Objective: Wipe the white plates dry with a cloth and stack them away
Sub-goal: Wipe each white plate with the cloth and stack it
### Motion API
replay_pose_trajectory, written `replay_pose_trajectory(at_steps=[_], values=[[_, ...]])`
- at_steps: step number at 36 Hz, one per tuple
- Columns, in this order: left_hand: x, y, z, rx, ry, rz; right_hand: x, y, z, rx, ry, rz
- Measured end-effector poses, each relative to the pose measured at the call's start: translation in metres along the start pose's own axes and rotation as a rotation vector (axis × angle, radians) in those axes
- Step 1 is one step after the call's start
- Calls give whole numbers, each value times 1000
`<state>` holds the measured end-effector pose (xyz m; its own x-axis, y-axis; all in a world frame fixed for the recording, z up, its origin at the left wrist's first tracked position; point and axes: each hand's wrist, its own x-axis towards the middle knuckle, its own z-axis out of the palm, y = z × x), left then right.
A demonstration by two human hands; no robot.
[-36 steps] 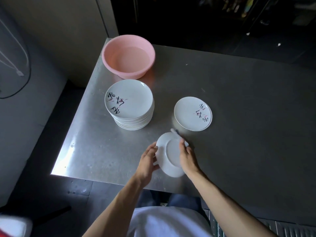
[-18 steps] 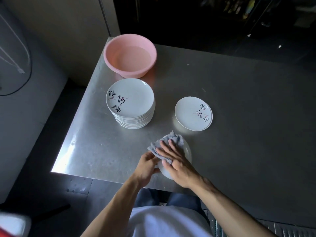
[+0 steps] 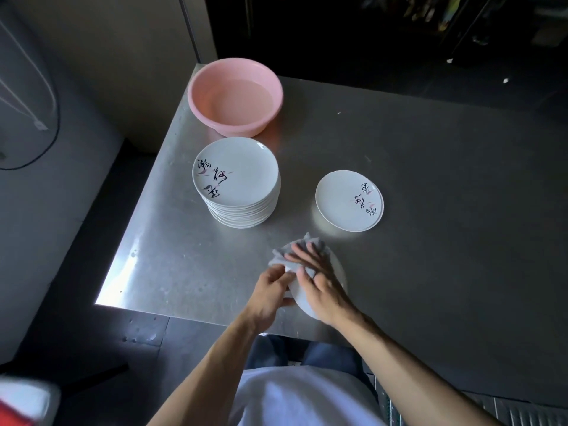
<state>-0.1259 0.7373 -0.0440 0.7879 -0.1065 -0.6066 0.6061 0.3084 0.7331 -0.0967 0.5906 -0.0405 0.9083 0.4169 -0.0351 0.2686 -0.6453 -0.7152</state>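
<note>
I hold a white plate [image 3: 338,269] tilted above the near edge of the steel table [image 3: 430,179]. My left hand [image 3: 272,290] grips its left rim. My right hand [image 3: 316,278] lies flat on a grey cloth [image 3: 284,253] and presses it against the plate's face. A tall stack of white plates [image 3: 238,182] with black lettering stands to the upper left. A low pile of the same plates [image 3: 349,200] lies to the upper right.
A pink basin [image 3: 235,95] holding water stands at the table's far left corner, just behind the tall stack. The table's left and near edges drop to a dark floor. A wall runs along the left.
One second ago the plate's underside faced me with the cloth behind it. Since then my right hand has come over the plate with the cloth and now presses it flat.
</note>
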Motion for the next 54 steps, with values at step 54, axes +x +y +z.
replay_pose_trajectory(at_steps=[54], values=[[13,9,1,-192,-37,-102,6,9,-17,167,190,583]])
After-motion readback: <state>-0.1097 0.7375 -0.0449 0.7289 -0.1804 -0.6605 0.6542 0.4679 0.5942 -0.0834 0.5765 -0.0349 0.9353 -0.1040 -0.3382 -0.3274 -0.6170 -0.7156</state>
